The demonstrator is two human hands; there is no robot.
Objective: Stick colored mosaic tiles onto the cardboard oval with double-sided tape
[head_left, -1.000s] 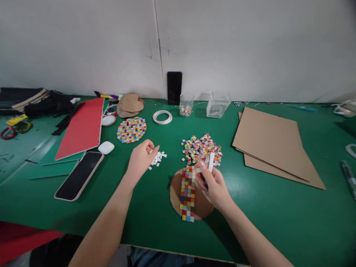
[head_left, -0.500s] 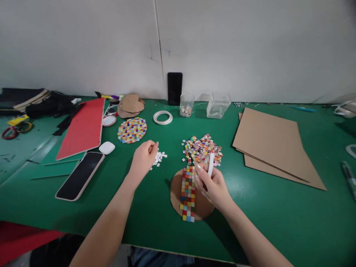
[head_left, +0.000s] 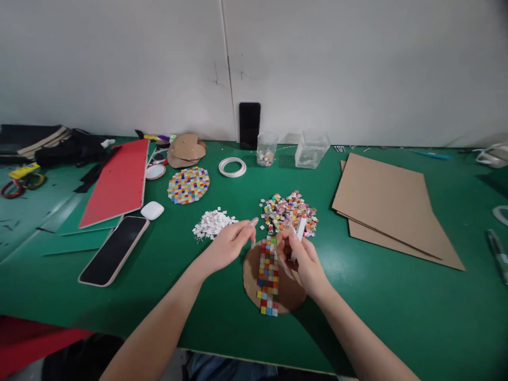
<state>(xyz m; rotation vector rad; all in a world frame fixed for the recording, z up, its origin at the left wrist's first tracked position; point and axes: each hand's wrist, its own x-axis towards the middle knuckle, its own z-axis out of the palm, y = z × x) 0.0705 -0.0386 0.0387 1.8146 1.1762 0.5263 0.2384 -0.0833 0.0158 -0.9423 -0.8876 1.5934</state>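
Note:
My right hand (head_left: 304, 259) grips a roll of white tape (head_left: 301, 231), seen edge-on, above the right side of a round cardboard disc (head_left: 251, 272). Rows of colored mosaic tiles (head_left: 269, 270) run down the middle of that disc. My left hand (head_left: 228, 244) hovers at the disc's upper left edge, thumb and finger pinched; what sits between them is too small to tell. Beside it lies a pile of small white squares (head_left: 211, 223). A heap of loose mosaic tiles (head_left: 288, 209) spreads just beyond the disc, partly behind my right hand.
Farther back stand a tile-covered disc (head_left: 189, 185), a white ring roll (head_left: 232, 167), a cup (head_left: 266, 150), a clear box (head_left: 311, 150) and an upright phone (head_left: 250, 126). Cardboard sheets (head_left: 384, 201) lie right; another phone (head_left: 115, 251) and a red board (head_left: 119, 182) lie left.
My left hand has moved right from the white squares to the disc's edge, uncovering the pile. My right hand still holds the tape roll, now turned slightly.

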